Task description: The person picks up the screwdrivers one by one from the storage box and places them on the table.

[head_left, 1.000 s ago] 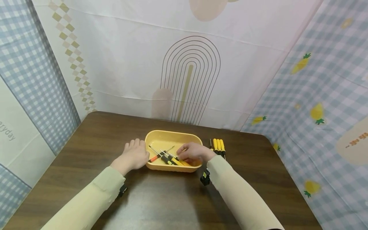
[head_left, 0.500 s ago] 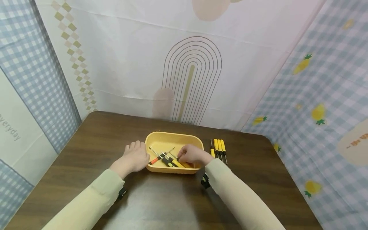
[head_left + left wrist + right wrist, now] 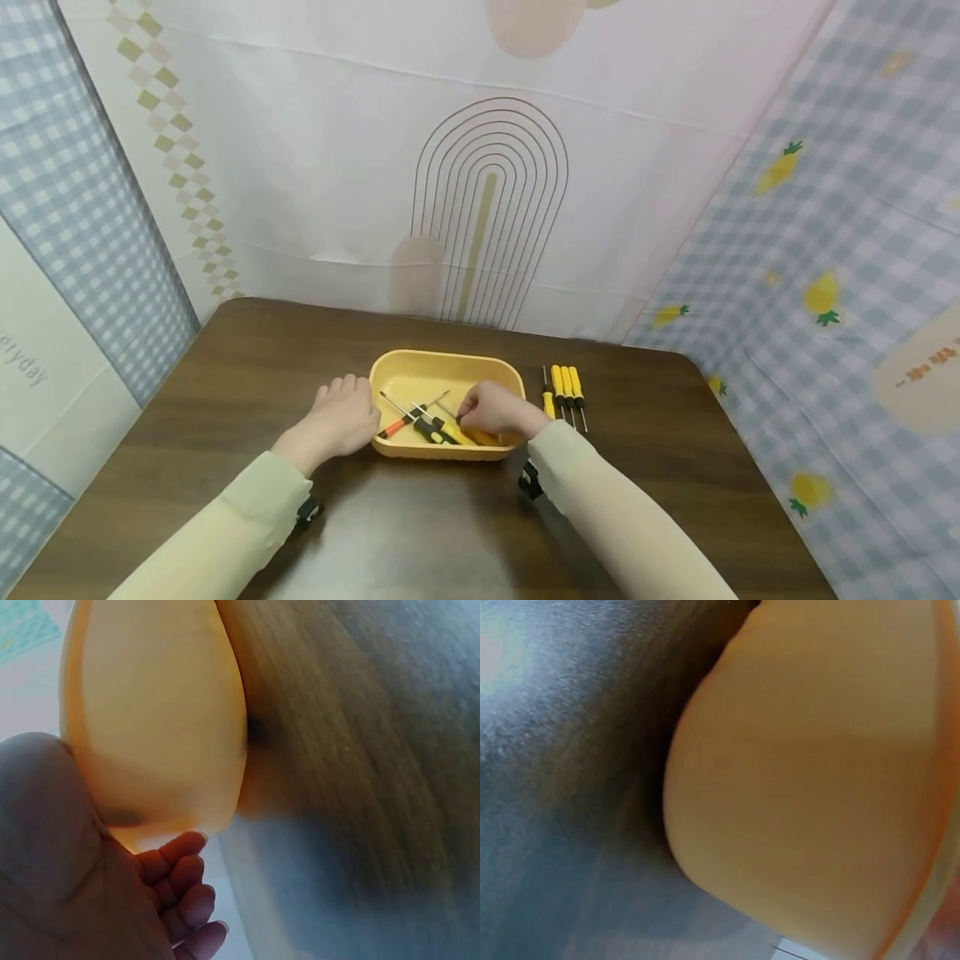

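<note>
A yellow plastic bin (image 3: pixel 420 367) stands on the table, holding several loose screwdrivers. My left hand (image 3: pixel 341 417) grips its left end; in the left wrist view, the fingers (image 3: pixel 184 900) curl by the outer wall and the thumb goes behind the rim. Inside the bin's right half, my right hand (image 3: pixel 495 410) pinches a screwdriver (image 3: pixel 447 410) whose thin shaft points left; its handle is mostly hidden by the hand. Left of it lie a yellow-and-black screwdriver (image 3: pixel 452 431), a black-handled one (image 3: pixel 428 431) and a red-and-black one (image 3: pixel 396 426). The right wrist view shows only the bin's outer wall (image 3: pixel 802 765).
Right of the bin, several yellow-handled screwdrivers (image 3: pixel 567 387) lie side by side on the dark wooden table (image 3: pixel 637 467). One beside them (image 3: pixel 548 404) has its shaft pointing away from me. A patterned cloth (image 3: pixel 337 167) hangs behind the table.
My right hand's fingers have come together on a screwdriver in the bin, after being spread a second ago. The left hand stays at the bin's left end. The view has shifted slightly.
</note>
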`<state>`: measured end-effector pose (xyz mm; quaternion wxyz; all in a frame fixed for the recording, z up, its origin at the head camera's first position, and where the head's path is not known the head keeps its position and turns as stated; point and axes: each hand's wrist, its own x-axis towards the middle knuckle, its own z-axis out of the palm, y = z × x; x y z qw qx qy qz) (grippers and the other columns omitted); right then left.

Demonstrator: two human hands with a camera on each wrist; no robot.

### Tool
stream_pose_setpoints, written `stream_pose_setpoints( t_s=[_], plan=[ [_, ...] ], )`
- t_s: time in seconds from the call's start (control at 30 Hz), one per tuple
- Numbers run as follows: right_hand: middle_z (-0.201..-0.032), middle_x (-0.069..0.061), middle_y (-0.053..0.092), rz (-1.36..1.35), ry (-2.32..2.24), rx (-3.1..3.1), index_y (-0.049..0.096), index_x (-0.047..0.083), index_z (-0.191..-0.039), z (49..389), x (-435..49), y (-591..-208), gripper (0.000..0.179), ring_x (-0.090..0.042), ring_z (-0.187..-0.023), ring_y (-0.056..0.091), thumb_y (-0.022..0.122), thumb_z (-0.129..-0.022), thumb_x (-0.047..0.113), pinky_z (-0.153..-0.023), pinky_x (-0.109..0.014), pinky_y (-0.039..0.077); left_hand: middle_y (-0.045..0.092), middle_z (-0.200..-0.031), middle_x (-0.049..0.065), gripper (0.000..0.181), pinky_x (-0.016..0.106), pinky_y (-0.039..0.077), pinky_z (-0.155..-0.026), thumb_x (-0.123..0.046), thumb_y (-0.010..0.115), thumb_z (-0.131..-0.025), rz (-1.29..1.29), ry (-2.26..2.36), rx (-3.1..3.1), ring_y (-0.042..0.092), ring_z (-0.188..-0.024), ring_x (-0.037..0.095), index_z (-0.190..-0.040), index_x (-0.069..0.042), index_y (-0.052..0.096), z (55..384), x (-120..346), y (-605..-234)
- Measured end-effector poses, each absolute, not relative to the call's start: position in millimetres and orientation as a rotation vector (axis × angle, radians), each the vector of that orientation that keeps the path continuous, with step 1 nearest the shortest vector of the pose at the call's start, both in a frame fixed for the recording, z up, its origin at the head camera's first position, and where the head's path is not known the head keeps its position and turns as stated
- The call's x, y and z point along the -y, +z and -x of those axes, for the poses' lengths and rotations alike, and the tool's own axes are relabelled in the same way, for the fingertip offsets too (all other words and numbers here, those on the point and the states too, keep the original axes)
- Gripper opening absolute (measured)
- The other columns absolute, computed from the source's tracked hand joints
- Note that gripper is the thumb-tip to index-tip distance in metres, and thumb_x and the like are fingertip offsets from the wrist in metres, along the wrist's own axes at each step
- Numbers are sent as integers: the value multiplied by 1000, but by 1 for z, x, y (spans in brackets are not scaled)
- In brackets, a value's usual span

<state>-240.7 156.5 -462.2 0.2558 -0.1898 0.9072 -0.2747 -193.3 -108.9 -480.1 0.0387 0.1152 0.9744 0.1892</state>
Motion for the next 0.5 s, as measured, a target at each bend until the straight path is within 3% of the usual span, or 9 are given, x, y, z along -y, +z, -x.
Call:
stream_pose_setpoints(
  t_s=[0.1, 0.2, 0.27, 0.33, 0.5],
  plan=[
    [-58, 1, 46, 536, -748, -2445, 61, 10, -73, 238, -153, -457, 14, -11, -43, 35, 62, -86, 6, -47, -27, 36, 44, -91, 13, 29, 48, 33, -78, -21, 46, -91, -347, 575, -2987, 42, -90, 32, -103, 6, 50, 190, 111, -482],
    [-61, 3, 48, 585, -747, -2455, 62, 8, -73, 237, -150, -449, 13, -9, -45, 37, 63, -86, 7, -48, -25, 36, 43, -91, 13, 28, 48, 33, -77, -20, 47, -91, -327, 572, -2992, 41, -89, 32, -102, 6, 50, 187, 114, -482],
    [-69, 2, 57, 599, -773, -2456, 69, 6, -86, 237, -150, -444, 6, -9, -48, 41, 64, -86, 7, -50, -25, 40, 43, -90, 12, 27, 47, 33, -76, -21, 47, -91, -315, 564, -2994, 41, -88, 32, -100, 5, 50, 186, 116, -482],
    [-78, 1, 63, 609, -793, -2460, 71, 6, -98, 238, -152, -438, 13, -10, -53, 47, 64, -87, 10, -53, -26, 43, 43, -90, 12, 26, 47, 33, -76, -21, 48, -91, -308, 562, -2997, 41, -88, 32, -99, 4, 50, 185, 118, -483],
    [-88, -3, 66, 573, -920, -2438, 69, 4, -108, 242, -170, -421, 21, -14, -72, 59, 64, -89, 14, -65, -30, 51, 43, -89, 12, 23, 46, 32, -74, -22, 48, -91, -318, 578, -2999, 41, -86, 31, -95, 1, 49, 183, 118, -485]
  ],
)
